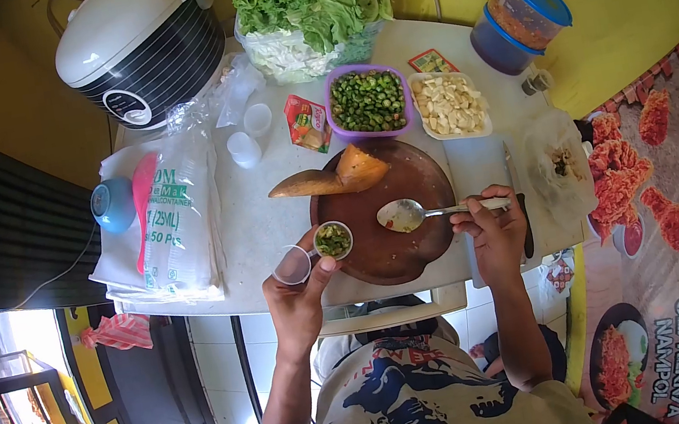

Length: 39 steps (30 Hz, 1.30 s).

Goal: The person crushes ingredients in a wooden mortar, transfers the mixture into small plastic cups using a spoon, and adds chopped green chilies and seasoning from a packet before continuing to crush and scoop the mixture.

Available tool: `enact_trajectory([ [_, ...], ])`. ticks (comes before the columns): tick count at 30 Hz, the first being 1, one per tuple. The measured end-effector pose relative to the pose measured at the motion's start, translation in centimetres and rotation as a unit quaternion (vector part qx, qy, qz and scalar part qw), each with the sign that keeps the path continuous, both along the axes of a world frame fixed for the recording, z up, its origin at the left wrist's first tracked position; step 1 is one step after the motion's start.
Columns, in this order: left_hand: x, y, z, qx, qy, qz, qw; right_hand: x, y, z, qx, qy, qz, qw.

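My left hand (302,296) holds a small clear cup (332,240) with chopped green chili in it; its clear lid (290,266) stands open to the left, by my fingers. In my right hand (494,232) is the handle of a metal spoon (401,215), whose bowl has a little residue and lies over the brown stone mortar (383,265). A wooden pestle (313,182) rests across the mortar's back edge. Behind it stand a purple tub of cut green chilies (368,102) and a tray of peeled garlic (451,104).
A cutting board (481,163) with a knife (524,223) lies at the right, beside a clear bag (558,164). Plastic packs (182,228), a pink spoon (144,198) and a blue bowl (113,203) are left. Lettuce (315,3), a rice cooker (145,47) and blue-lidded tubs (518,19) stand behind.
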<state>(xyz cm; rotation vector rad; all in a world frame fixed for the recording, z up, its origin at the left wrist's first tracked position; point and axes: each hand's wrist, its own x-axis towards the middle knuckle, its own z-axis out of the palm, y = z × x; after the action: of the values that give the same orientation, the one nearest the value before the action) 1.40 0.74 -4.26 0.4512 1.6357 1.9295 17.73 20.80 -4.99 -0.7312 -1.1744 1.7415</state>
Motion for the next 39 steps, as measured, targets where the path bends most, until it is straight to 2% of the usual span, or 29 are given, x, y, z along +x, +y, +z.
enact_trajectory([
  [5, -0.1, -0.5, -0.2, -0.014, -0.01, 0.002, 1.0, 0.8, 0.1, -1.4, -0.041, -0.117, 0.011, 0.992],
  [12, 0.2, -0.5, 0.0, -0.02, -0.021, -0.019, 0.999, 0.9, 0.4, -0.2, -0.03, -0.14, -0.02, 0.989],
  [14, 0.5, -0.5, 0.5, -0.022, -0.032, -0.038, 0.999, 1.2, -0.1, 1.6, 0.066, -0.3, -0.06, 0.95],
  [15, 0.7, -0.7, 0.6, -0.025, -0.033, -0.035, 0.999, 1.5, -0.3, 2.1, 0.064, -0.3, -0.057, 0.95],
  [17, 0.9, -1.0, 0.7, -0.017, -0.055, -0.069, 0.996, 2.3, -0.6, 2.9, 0.141, -0.335, -0.093, 0.927],
  [18, 1.2, -1.1, 0.9, -0.019, -0.057, -0.067, 0.996, 2.3, -0.9, 3.3, 0.14, -0.336, -0.09, 0.927],
  [20, 1.8, -1.2, 1.3, 0.017, -0.09, -0.116, 0.989, 2.3, -2.1, 4.2, 0.302, -0.243, 0.073, 0.919],
  [22, 2.3, -1.1, 1.9, 0.01, -0.1, -0.14, 0.985, 1.4, -3.7, 4.7, 0.308, -0.201, 0.207, 0.906],
  [23, 2.6, -0.8, 2.0, 0.014, -0.096, -0.153, 0.983, 0.8, -4.3, 4.7, 0.306, -0.203, 0.204, 0.907],
  [25, 3.0, -0.7, 1.9, 0.014, -0.093, -0.185, 0.978, 0.1, -5.0, 4.4, 0.379, -0.202, 0.253, 0.867],
  [28, 3.3, -0.7, 2.1, 0.002, -0.084, -0.207, 0.975, -0.1, -4.9, 3.6, 0.414, -0.207, 0.246, 0.852],
  [32, 3.1, -0.9, 1.6, 0.047, -0.097, -0.219, 0.97, 0.1, -4.9, 3.3, 0.39, -0.196, 0.247, 0.865],
  [34, 2.9, -0.9, 1.1, 0.074, -0.17, -0.206, 0.961, 0.1, -4.9, 3.4, 0.356, -0.179, 0.254, 0.881],
  [37, 2.7, -0.8, 0.9, 0.101, -0.235, -0.198, 0.946, 0.0, -4.9, 3.6, 0.348, -0.192, 0.284, 0.872],
  [39, 2.8, -0.7, 0.8, 0.099, -0.21, -0.193, 0.953, 0.0, -5.0, 3.5, 0.347, -0.194, 0.29, 0.87],
])
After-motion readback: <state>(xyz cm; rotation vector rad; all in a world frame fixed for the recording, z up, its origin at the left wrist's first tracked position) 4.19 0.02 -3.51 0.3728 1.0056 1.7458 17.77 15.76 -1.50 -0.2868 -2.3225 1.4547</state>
